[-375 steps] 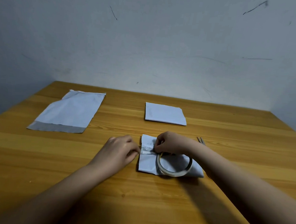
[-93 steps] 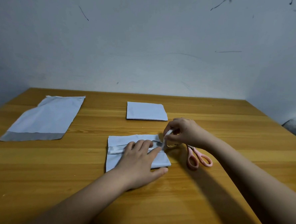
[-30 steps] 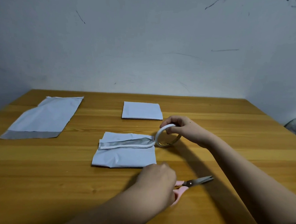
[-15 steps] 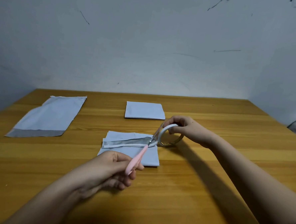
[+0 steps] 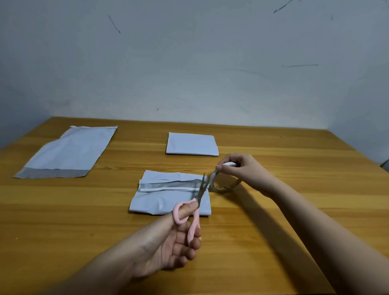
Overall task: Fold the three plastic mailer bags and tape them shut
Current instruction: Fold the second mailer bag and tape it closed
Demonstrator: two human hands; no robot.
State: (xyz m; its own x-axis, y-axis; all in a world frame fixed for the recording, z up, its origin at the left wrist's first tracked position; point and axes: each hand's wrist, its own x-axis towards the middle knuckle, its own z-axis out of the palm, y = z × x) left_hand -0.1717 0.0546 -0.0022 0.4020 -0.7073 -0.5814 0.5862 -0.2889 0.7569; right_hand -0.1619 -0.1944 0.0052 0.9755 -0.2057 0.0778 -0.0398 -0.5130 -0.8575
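A: Near edge first. What's the left hand [image 5: 171, 246] doing?

B: Palm up, fingers curled round pink scissors [image 5: 193, 212], thumb through one loop. Blades point away, tips at the right end of the folded bag [image 5: 171, 195] mid-table.

A: Blades apart or together?

B: Slightly apart, at the tape strip [image 5: 168, 189] where it runs off the bag toward the roll. Can't tell if they touch the tape.

A: Strip position?

B: Runs left to right along the bag's grey flap, stuck down on the bag, still joined to the roll at the right end.

A: Right hand [image 5: 242, 170]?

B: Just beyond and right of the bag. Fingers pinch the top of the tape roll [image 5: 224, 182]; roll stands on edge, bottom on the table [image 5: 298, 222], just beside the bag's right edge.

A: Anything blocking?

B: Left hand and scissor handles cover part of the bag's near right corner. Right fingers hide the roll's top.

A: Farther back?

B: Second bag [image 5: 192, 144], folded into a neat rectangle, lies flat beyond the first, well apart from both hands. Third bag [image 5: 68, 152] far left, unfolded, grey flap toward the near side. Behind the table, a pale wall [image 5: 194, 56] with dark scuffs.
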